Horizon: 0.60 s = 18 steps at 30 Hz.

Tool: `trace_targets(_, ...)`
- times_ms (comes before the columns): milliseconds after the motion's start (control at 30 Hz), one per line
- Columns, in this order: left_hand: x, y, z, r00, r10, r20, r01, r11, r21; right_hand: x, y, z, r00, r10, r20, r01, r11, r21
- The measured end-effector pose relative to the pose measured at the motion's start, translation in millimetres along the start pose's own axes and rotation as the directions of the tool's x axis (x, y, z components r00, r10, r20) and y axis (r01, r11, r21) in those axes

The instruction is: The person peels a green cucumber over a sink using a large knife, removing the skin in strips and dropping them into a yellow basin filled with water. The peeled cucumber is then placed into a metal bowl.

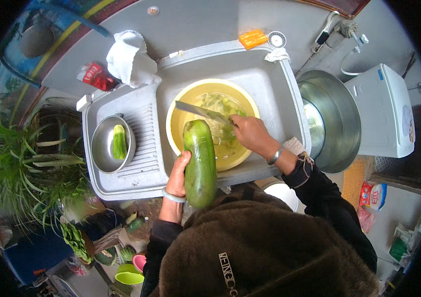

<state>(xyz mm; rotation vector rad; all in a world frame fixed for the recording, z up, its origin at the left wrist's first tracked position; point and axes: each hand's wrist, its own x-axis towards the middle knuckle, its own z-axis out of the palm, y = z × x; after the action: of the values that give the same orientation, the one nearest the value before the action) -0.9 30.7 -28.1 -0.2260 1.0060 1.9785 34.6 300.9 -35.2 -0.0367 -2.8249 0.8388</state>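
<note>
My left hand (177, 173) grips a large green gourd (200, 167) from its left side, holding it nearly upright at the front edge of the sink. The gourd's far end is paler than the rest. In my right hand (253, 134) is a knife (195, 110), its blade pointing left above the gourd's far end. Whether the blade touches the gourd I cannot tell. Beneath the knife stands a yellow basin (173, 139) of water with green and pale peelings. A peeled green piece of vegetable (119, 143) lies in a steel bowl (97, 159) to the left.
The grey sink (281, 100) has a ribbed drainboard (145, 148). A white cloth (130, 55), a red packet (98, 76) and an orange sponge (253, 38) lie along its back. At the right is a large steel pot (344, 107); leafy plants (28, 167) crowd the left.
</note>
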Motion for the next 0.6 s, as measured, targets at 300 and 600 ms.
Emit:
trace_targets(300,8,-14,-13,0.997,-0.081,-0.013,0.079,0.991,-0.109,-10,-66,-23,0.955,-0.296,0.01,0.296,0.949,-0.105)
trace_targets(600,7,-4,-19,0.999,-0.003,-0.034,0.008,0.989,0.145,3,-31,5,0.988,-0.153,0.034,0.152,0.988,0.037)
